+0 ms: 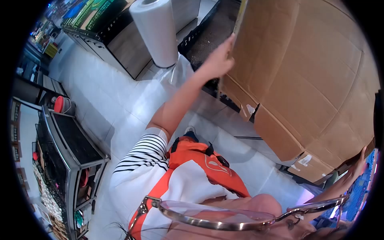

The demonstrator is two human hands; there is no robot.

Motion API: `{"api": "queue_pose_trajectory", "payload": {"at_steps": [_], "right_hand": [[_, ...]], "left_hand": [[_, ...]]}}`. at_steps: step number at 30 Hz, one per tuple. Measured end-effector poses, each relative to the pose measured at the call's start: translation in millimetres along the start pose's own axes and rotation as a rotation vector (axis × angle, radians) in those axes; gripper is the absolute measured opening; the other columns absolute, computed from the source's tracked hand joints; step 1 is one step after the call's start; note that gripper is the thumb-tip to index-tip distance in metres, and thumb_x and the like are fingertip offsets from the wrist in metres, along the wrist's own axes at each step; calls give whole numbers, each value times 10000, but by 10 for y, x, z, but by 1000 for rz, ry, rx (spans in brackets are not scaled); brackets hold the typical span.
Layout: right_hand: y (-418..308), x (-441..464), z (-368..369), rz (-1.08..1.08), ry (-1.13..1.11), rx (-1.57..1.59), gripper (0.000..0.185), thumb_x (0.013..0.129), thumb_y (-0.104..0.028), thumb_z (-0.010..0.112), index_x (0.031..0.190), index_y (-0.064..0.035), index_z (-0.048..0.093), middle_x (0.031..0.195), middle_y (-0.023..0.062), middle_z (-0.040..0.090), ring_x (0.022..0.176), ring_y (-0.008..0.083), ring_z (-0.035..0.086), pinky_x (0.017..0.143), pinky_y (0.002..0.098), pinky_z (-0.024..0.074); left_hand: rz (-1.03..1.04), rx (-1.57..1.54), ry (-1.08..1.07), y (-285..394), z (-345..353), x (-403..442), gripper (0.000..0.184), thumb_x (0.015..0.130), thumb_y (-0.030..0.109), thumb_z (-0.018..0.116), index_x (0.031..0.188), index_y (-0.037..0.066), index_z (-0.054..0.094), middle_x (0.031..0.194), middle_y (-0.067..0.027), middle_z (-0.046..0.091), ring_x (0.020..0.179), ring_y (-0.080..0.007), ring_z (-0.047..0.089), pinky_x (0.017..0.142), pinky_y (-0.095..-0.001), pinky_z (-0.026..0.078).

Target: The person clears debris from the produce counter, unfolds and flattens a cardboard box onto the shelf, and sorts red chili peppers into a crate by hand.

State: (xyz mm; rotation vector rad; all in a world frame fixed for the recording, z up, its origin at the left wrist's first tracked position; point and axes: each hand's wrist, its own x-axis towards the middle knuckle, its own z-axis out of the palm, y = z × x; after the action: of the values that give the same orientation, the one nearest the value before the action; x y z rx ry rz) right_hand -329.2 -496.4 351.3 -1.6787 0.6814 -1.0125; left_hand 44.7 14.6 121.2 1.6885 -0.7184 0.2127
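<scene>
A large flattened cardboard box point(304, 64), creased and with torn flaps, stands in front of me and fills the upper right. My left hand point(219, 61) is closed on its left edge, the index finger lying along the edge. At the far right, my right hand point(360, 166) grips the cardboard's lower right edge, its fingers partly hidden. Below my left hand, a black crate point(208, 38) with a dark, dirty bottom sits partly behind the cardboard. A roll of clear plastic bags point(155, 34) stands just left of it, with loose film hanging down.
Green crates point(90, 20) rest on a counter at the upper left. A metal-framed rack point(72, 160) with goods stands on the left, a red-lidded bucket point(64, 105) by its end. Blue crates point(362, 196) are at the far right. Pale tiled floor point(120, 100) runs between.
</scene>
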Motion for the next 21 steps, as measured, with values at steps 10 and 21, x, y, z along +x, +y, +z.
{"api": "queue_pose_trajectory", "payload": {"at_steps": [10,21], "right_hand": [[719,684,-446,380,-121,43,563,840,-359,575,1250,1,437,1232,100,485,1149,226,429,973,335,301],[572,1057,496,171,-292,-371,411,848,-279,577,1152,-10,506,1054,52,575,969,159,538,860,290,398]], "left_hand": [[-329,691,458,-754,-688,737,353,793,350,564,978,50,589,861,-159,642,836,-318,604,738,-414,427],[-540,772,312,-1714,-524,1259,339,797,411,543,948,114,608,927,-140,636,901,-303,594,789,-415,439]]}}
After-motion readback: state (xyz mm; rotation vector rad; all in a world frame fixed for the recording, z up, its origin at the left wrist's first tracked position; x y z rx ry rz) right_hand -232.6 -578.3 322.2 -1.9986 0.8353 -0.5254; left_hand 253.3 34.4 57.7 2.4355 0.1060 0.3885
